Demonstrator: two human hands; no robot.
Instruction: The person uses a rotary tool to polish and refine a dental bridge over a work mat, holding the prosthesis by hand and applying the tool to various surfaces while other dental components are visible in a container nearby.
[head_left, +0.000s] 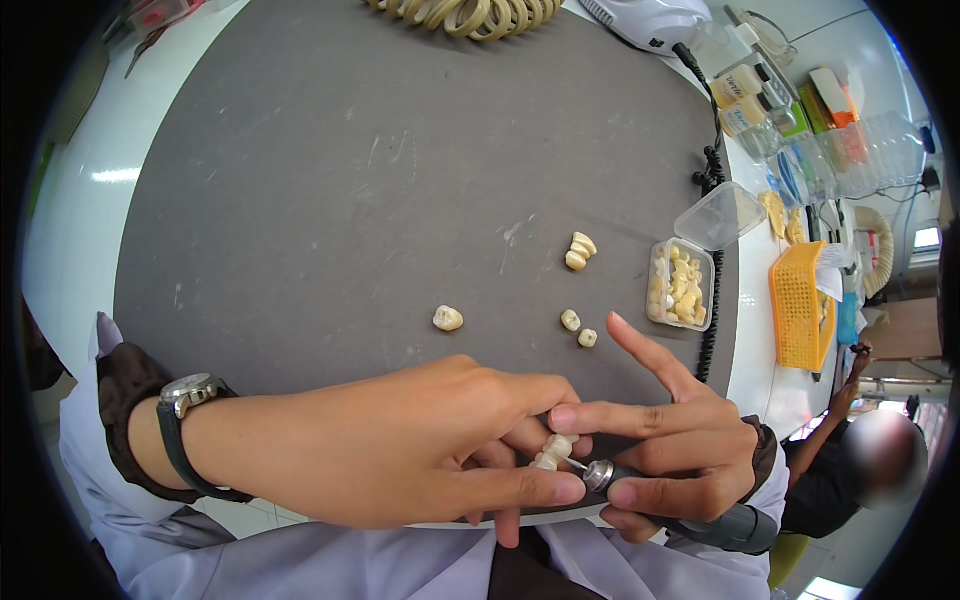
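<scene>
A whitish dental bridge (pixel 553 453) of joined teeth is pinched between the thumb and fingers of my left hand (pixel 480 430). My right hand (pixel 680 440) grips a dark rotary handpiece (pixel 715 524) with a silver collar. The thin bur at its tip touches or nearly touches the bridge. My right index finger rests by the bridge, and another finger points up and away. On the grey mat beyond my hands lie a single tooth crown (pixel 448 318), two small crowns (pixel 570 320) close together, and a joined piece of teeth (pixel 580 251).
An open clear box (pixel 682 284) of yellowish teeth stands at the mat's right. Behind it runs a black coiled cord (pixel 712 170). A beige coiled hose (pixel 465 14) lies at the far edge. Bottles (pixel 745 95) and a yellow basket (pixel 800 305) stand on the right. A person (pixel 850 470) sits beyond.
</scene>
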